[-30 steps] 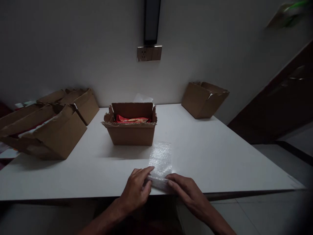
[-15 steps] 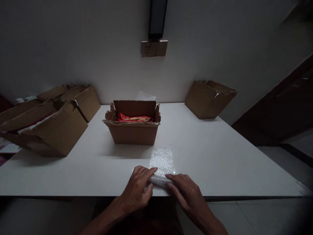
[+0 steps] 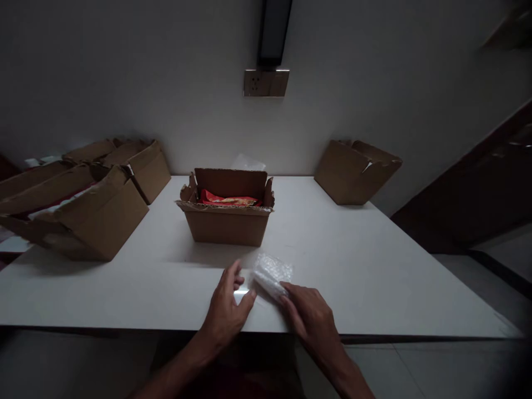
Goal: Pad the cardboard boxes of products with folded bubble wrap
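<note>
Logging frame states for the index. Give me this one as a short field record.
left hand: open, on white table, beside bubble wrap roll; contact unclear
right hand: open, fingertips on the roll's near end
open box: behind the roll, red packet inside
left boxes: at table's left edge
right box: far right corner, tipped

Wall: a plain pale grey wall [image 3: 124,83] runs behind the table.
Socket: a brownish socket plate [image 3: 266,83] sits on the wall, above the table's middle.
Strip: a dark vertical strip [image 3: 274,30] rises from the plate to the top edge.
Table: a flat white table [image 3: 374,266], its far edge meeting the wall.
Right side: a dark brown wooden panel [image 3: 477,188], beside the table.
Floor: pale tiles [image 3: 436,366] with thin seams, below the near edge.
Light: dim; the tabletop is the brightest surface.
</note>
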`<action>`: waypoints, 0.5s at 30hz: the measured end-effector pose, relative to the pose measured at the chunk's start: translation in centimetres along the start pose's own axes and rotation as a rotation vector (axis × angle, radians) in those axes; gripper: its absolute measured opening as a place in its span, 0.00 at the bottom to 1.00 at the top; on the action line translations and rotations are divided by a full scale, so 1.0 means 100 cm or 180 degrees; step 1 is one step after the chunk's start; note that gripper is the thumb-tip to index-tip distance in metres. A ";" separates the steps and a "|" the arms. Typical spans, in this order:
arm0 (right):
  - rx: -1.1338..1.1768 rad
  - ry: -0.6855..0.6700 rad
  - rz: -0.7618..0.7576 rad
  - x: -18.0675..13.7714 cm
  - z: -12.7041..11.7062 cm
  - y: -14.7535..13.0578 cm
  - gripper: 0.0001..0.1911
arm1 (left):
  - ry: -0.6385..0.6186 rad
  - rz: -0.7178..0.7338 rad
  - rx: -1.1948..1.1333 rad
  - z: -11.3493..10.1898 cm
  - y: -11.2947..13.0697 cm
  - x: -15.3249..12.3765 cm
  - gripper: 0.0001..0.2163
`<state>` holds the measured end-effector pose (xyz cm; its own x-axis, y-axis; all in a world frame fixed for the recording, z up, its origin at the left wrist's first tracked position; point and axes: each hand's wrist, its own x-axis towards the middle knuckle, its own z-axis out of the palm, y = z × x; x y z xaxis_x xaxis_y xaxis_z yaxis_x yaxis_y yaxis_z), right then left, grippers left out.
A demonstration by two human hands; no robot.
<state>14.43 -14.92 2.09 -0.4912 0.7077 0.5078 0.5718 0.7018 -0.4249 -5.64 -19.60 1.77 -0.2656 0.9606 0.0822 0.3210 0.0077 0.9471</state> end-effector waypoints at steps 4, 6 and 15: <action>0.0823 -0.0388 0.0571 -0.001 0.006 -0.008 0.14 | -0.0182 -0.0712 -0.1455 -0.009 0.011 -0.013 0.36; 0.0855 -0.0351 0.0484 -0.004 0.005 -0.008 0.14 | -0.0275 -0.0814 -0.1807 -0.008 0.016 -0.015 0.37; 0.1341 -0.0709 0.0785 0.005 -0.005 0.010 0.17 | 0.0095 0.1259 0.0030 -0.015 0.020 -0.001 0.27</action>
<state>15.06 -13.92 2.27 -0.5293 0.8238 0.2031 0.3972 0.4521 -0.7986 -6.36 -20.06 4.13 -0.1462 0.8814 0.4492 0.4121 -0.3585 0.8376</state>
